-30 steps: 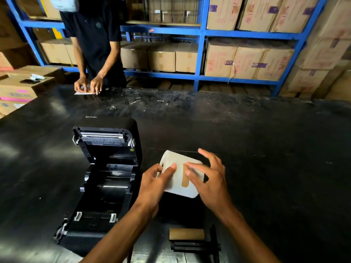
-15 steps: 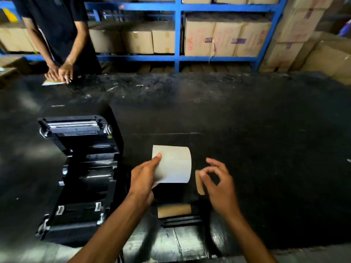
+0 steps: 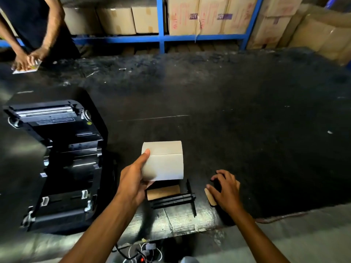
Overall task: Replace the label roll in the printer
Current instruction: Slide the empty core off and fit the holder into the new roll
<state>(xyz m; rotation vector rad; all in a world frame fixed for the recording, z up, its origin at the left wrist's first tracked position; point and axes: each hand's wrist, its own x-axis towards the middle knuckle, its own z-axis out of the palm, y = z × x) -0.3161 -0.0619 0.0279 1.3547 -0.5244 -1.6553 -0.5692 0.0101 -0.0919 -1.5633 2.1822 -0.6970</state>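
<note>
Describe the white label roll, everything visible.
The white paper label roll is a full, wide cylinder lying on its side, axis running left to right. A seam from the loose outer edge crosses its upper face. The left hand grips its left end, thumb on top. It sits above the brown cardboard core and black plastic spindle.

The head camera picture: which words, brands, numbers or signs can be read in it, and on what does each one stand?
"ADI", mirrored, on purple patches: cardboard boxes on the blue shelf.
Faint red print on those boxes: too blurred to read.
Label strip inside the open printer lid: too small to read.
White label roll in the left hand: blank.
</note>
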